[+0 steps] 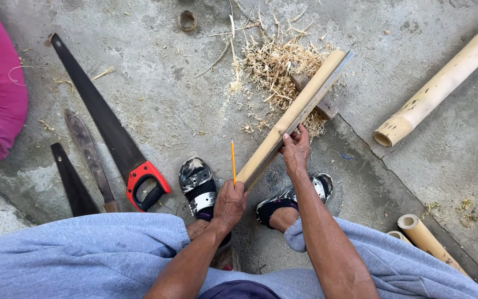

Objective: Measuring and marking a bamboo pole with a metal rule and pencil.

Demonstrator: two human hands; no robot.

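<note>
Bamboo strip [291, 119] is gripped by the right hand [296, 150], with the left hand [229, 202] closed around a pencil [233, 160].

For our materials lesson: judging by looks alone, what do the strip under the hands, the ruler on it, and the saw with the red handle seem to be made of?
Strip: split bamboo, pale tan and matt, with similar shavings beside it. Ruler: probably metal, grey, thin and straight-edged. Saw: dark, likely coated steel blade; glossy red and black handle, probably plastic.
</note>
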